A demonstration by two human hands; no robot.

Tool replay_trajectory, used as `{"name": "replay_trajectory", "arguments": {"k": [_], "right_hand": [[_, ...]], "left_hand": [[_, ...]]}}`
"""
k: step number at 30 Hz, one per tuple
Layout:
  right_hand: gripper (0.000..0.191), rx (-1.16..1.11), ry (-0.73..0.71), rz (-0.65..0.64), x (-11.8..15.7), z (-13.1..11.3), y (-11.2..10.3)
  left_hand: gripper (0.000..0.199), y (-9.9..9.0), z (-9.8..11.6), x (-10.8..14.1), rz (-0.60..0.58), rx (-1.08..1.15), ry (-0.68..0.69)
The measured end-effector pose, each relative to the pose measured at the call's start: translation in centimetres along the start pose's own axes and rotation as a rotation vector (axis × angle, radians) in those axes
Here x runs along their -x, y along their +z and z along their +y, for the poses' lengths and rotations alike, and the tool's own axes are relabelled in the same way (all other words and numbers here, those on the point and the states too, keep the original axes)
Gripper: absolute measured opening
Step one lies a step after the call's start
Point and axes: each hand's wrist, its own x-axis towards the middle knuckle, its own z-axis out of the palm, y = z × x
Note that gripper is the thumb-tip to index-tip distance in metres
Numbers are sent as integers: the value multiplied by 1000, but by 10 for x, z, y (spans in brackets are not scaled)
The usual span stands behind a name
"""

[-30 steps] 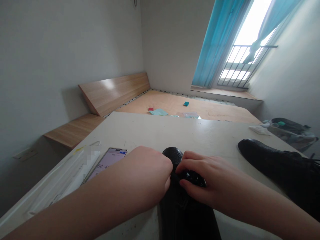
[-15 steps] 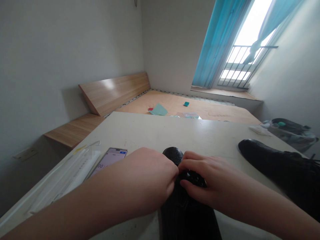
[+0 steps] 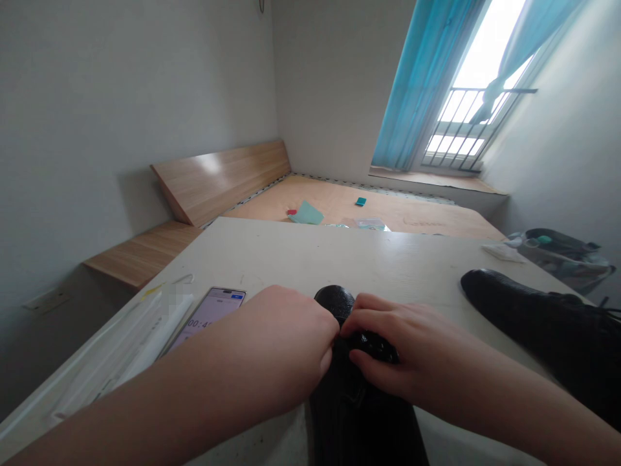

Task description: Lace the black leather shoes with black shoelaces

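A black shoe (image 3: 363, 421) lies on the white table (image 3: 272, 252) in front of me, its rounded toe pointing away. My left hand (image 3: 295, 343) is closed against the shoe's left side near the toe; its fingertips are hidden, so what it pinches cannot be made out. My right hand (image 3: 388, 343) rests on the shoe from the right, its fingers curled over the lace area and its thumb lower down. Its fingertips meet my left hand. A second black laced shoe (image 3: 533, 323) lies at the right of the table.
A phone (image 3: 213, 314) showing a timer and a clear plastic package (image 3: 126, 343) lie at the left. White tissue (image 3: 504, 252) sits at the far right edge, near a lined bin (image 3: 567, 259). Beyond the table is a bed (image 3: 417, 213) with small items.
My left hand has shifted very slightly to the left, and the whole view has moved a little. Both hands keep nearly the same pose on the shoe.
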Motion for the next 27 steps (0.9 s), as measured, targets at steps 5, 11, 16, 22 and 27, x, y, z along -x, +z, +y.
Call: {"name": "replay_trajectory", "arguments": {"k": [5,11,16,22,27], "right_hand": [[18,-12,20,-10,-1,0,0],[19,-10,30,-11,-1,0,-1],[19,-4,30,-19,-2,-1,0],[19,-6,45,-20,-2,-1,0],[19,-4,49,-16,0,-2,1]], "left_hand": [[29,-1,1,0,-14,-16,1],[29,-2,1,-1,-39,-16,-34],[29,1,1,-3,-31,-74,-28],[29,1,1,-4,-51,-88,-33],[31,-2,1,-5,-50,-91,-66]]}}
